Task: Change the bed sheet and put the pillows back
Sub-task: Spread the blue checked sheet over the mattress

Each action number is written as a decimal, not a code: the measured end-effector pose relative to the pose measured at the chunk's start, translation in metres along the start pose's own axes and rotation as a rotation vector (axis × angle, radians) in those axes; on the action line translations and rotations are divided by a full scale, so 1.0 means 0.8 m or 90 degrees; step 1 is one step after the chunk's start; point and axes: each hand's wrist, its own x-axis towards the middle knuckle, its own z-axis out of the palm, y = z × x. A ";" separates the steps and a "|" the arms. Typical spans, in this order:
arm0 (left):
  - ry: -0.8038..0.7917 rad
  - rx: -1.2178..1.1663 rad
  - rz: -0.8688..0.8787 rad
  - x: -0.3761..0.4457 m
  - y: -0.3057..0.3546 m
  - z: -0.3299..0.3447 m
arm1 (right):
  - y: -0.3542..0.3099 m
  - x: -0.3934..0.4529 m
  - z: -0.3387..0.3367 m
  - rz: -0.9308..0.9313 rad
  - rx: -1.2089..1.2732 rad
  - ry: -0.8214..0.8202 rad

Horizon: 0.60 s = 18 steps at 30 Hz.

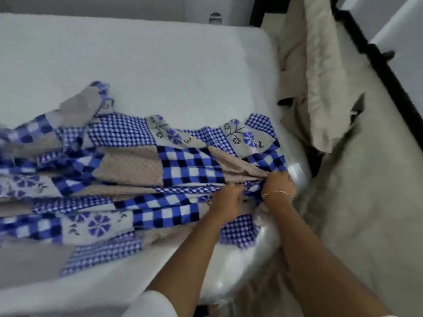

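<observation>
A blue, white and beige patchwork bed sheet point(128, 165) lies bunched in folds across the near half of a bare white mattress point(160, 65). My left hand point(226, 197) and my right hand point(278, 184) are side by side at the mattress's right edge, both closed on a gathered end of the sheet. A thin bracelet circles my right wrist. Two beige pillows point(320, 72) lean upright beside the bed on the right, off the mattress.
The mattress's rounded near corner point(247, 255) looks shiny, as if wrapped in plastic. A pale carpet point(377, 202) covers the floor to the right. A black bed frame point(375, 58) runs diagonally behind the pillows. A small jar point(215, 18) stands beyond the mattress's far edge.
</observation>
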 end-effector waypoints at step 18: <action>0.413 0.050 -0.260 -0.058 -0.119 -0.123 | -0.149 -0.073 0.008 -0.495 0.208 0.035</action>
